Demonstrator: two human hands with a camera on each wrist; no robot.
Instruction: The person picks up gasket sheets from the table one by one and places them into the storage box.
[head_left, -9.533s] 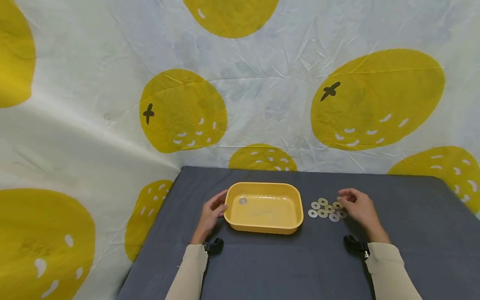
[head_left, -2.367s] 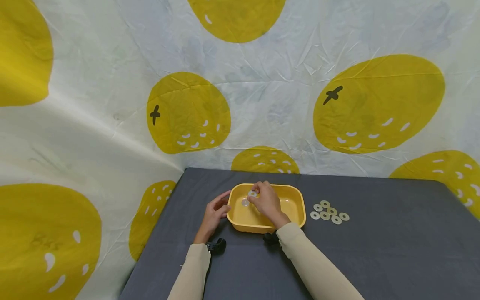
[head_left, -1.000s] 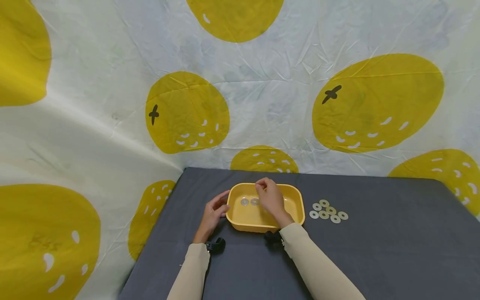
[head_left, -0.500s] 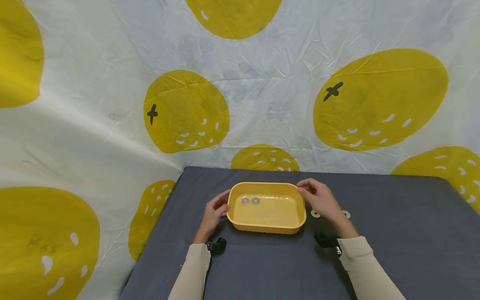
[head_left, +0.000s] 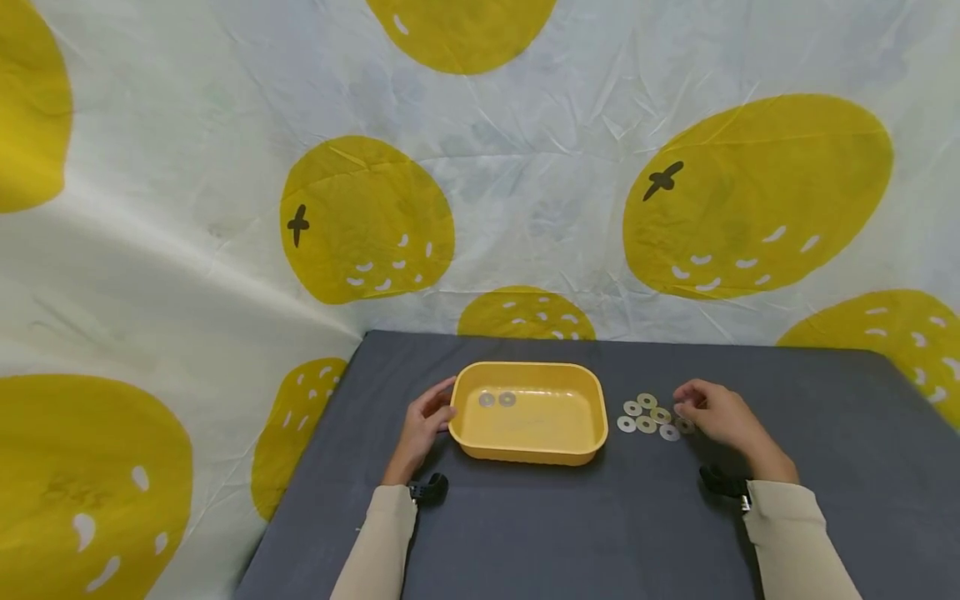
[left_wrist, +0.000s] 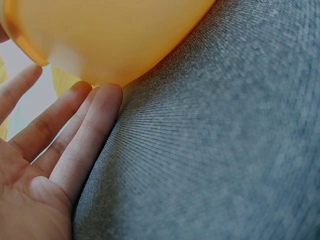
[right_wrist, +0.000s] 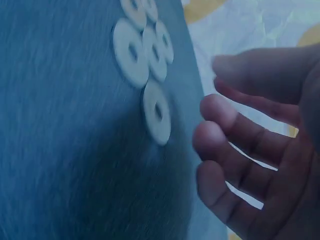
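Observation:
A yellow plastic tray (head_left: 528, 454) sits on the dark cloth, with one washer (head_left: 487, 400) and beside it another washer (head_left: 507, 399) flat on its floor near the far left corner. My left hand (head_left: 422, 429) is at the tray's left end; in the left wrist view its fairly straight fingers (left_wrist: 90, 135) reach the outer wall, the thumb close to the rim. Several flat, ring-shaped washers (head_left: 647, 425) lie in a cluster right of the tray. Over their right side hovers my right hand (head_left: 723, 417), fingers loosely bent, thumb apart, nothing between them. It partly covers the rightmost washer (right_wrist: 157, 114).
A grey cloth (head_left: 555, 533) covers the table. Behind it and along its left side hangs a white sheet (head_left: 525, 208) printed with yellow fruit. Each wrist wears a dark strapped device (head_left: 429, 490).
Since the earlier frames, a second washer was laid in the tray beside the first. My right hand then left the tray and moved right to the cluster. The left hand stayed at the tray.

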